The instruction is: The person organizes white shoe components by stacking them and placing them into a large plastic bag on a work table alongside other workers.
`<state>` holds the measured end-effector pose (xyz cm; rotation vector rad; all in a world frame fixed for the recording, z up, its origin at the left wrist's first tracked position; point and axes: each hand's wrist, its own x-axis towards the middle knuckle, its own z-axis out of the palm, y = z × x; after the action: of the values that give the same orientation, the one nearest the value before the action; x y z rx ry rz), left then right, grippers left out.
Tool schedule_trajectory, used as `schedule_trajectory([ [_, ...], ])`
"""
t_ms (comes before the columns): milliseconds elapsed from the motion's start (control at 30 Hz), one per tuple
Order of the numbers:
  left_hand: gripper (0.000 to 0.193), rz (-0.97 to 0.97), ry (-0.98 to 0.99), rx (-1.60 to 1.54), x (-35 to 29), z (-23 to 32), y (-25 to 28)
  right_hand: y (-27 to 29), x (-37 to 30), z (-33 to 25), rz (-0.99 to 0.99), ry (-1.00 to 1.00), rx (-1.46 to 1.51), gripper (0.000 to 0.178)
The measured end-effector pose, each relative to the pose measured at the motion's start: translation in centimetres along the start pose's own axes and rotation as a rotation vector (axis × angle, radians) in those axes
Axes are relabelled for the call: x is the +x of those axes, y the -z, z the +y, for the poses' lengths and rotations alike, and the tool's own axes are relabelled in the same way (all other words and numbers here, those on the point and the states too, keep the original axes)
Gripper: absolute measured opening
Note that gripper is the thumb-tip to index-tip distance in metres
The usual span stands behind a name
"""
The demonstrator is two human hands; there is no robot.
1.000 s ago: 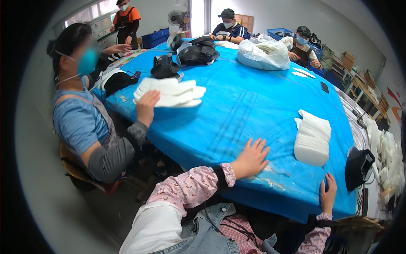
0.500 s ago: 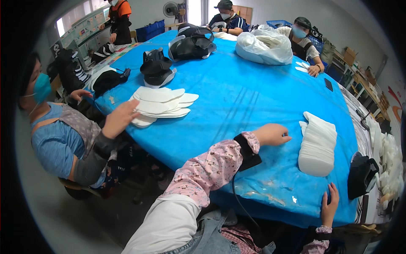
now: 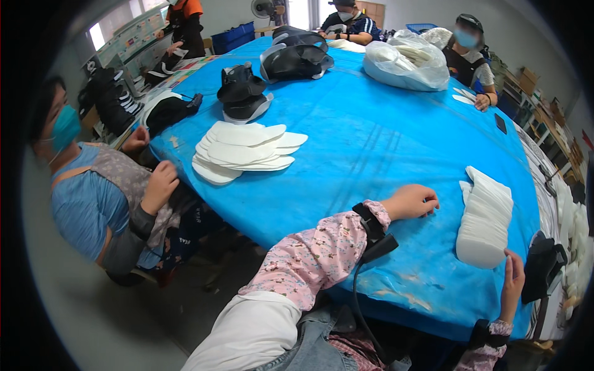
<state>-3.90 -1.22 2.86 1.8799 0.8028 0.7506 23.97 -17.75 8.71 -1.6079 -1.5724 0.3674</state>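
Observation:
My left hand [image 3: 413, 201] hovers over or rests on the blue-covered table, its fingers loosely curled and nothing visible in them. To its right lies a long leaning stack of white insoles [image 3: 485, 217]. My right hand [image 3: 512, 285] is at the near right corner of that stack, fingers stretched out and pointing up along it. Its fingertips are at the stack's edge; whether they touch cannot be told. Further left sits a fanned pile of white insoles [image 3: 244, 150], out of reach of both hands.
Black shoe uppers [image 3: 297, 59] and a smaller black pair [image 3: 242, 93] stand further back. A plastic bag of white pieces [image 3: 405, 62] sits at the far side. A phone [image 3: 500, 123] and a black shoe upper [image 3: 544, 266] lie rightward. A co-worker [image 3: 105, 191] sits at left; others sit or stand behind.
The view has shifted slightly left. My right hand has moved up to the insole stack's near corner. The left co-worker's hand has drawn back from the fanned pile.

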Motion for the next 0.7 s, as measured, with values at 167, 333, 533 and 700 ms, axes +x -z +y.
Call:
schedule_trajectory([
  [167, 0.021, -0.061, -0.008, 0.0, 0.2, 0.4, -0.2, 0.7, 4.9, 3.1, 0.074, 0.078, 0.222, 0.032],
  [333, 0.022, -0.066, 0.008, -0.028, -0.1, 0.5, -0.2, 0.6, 7.5, 13.2, 0.317, -0.126, 0.581, 0.045],
  [533, 0.021, -0.07, -0.008, -0.01, 0.2, 0.3, -0.3, -0.6, 7.0, 15.2, 0.256, -0.207, 0.676, 0.054],
  [700, 0.021, -0.057, -0.037, 0.033, 0.1, 0.1, -0.2, -2.7, 7.0, 11.5, -0.003, -0.163, 0.883, 0.049],
])
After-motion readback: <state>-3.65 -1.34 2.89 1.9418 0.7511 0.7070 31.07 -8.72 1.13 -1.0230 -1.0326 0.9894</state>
